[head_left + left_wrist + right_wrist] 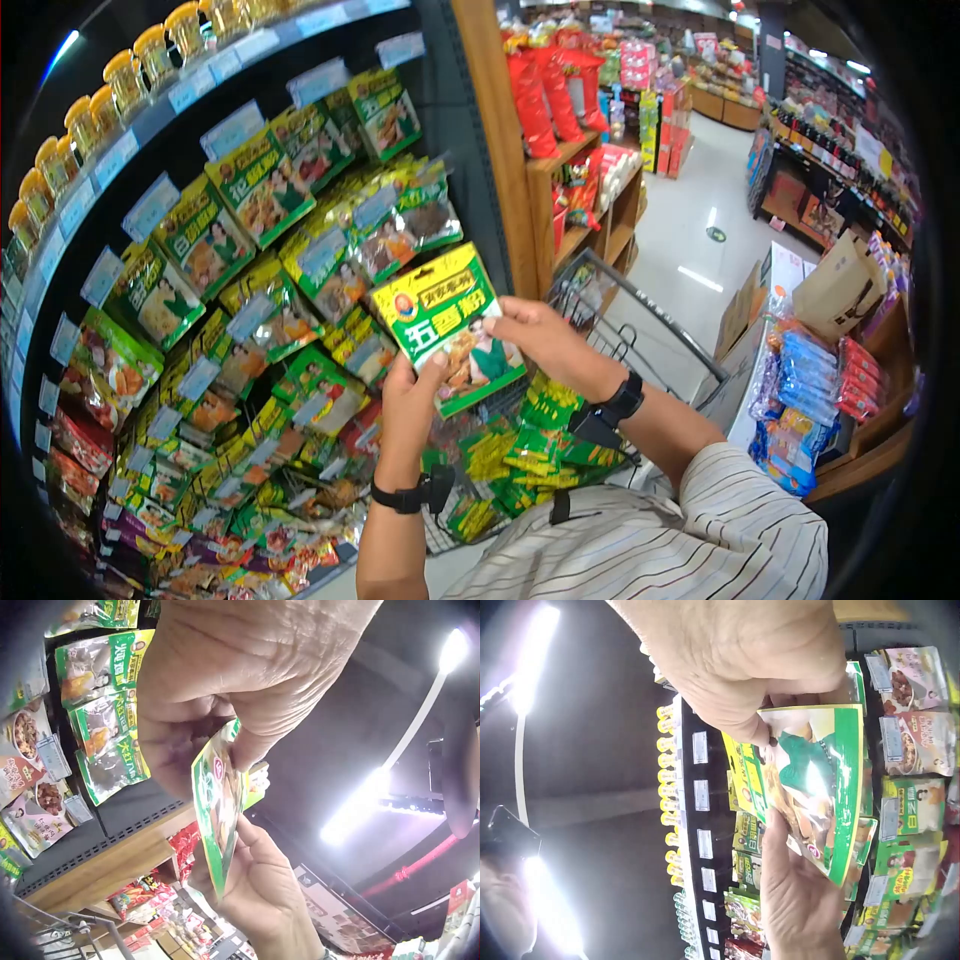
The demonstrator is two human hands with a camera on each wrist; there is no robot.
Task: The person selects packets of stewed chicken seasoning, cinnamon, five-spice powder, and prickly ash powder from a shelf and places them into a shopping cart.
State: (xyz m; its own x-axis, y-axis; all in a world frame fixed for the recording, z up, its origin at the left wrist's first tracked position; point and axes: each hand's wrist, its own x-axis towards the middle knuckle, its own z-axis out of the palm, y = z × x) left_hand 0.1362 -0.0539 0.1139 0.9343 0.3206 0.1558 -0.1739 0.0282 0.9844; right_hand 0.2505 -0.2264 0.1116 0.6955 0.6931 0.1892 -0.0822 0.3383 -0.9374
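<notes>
A green and yellow spice packet with large white characters is held up in front of the shelf, its printed face toward the head camera. My left hand grips its lower left side, thumb on the front. At the upper right edge my right hand pinches it, thumb over the printed picture. In the left wrist view the packet shows nearly edge-on between both hands. The right wrist view has its front tilted, with both thumbs on it.
Hanging spice packets fill the rack on the left, under a row of yellow-lidded jars. A metal shopping cart stands in front of me, with several green and yellow packets inside. Red bags stand on a wooden shelf beyond.
</notes>
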